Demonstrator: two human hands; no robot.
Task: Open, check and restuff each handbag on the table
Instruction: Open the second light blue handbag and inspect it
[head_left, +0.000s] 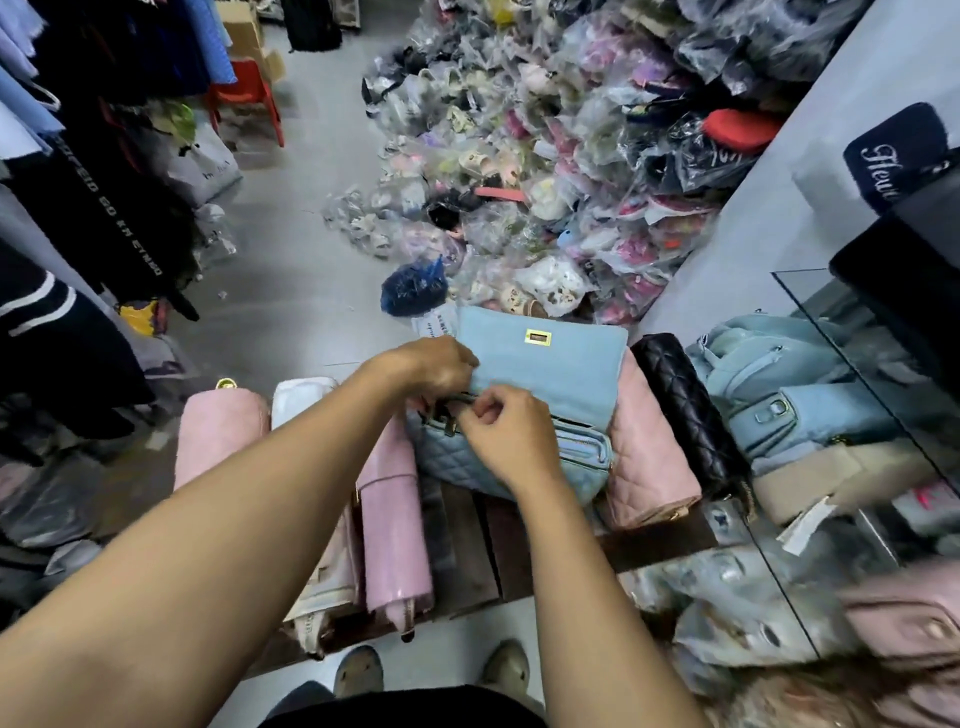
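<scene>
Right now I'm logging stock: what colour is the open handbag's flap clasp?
Gold, on the light blue handbag; the clasp shows best in the head view.

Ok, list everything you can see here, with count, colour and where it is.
Blue quilted handbag: one, flap open, centre of table.
Pink handbags: at least three, beside the blue one.
Black quilted handbag: one, right of pink.
Light blue bags: several, far right.
Bagged shoes: large pile, mixed colours, floor beyond.
Red chair: one, far left.
Hanging clothes: dark and blue, left.
Left hand: at the flap.
Right hand: pinching at the opening.
</scene>
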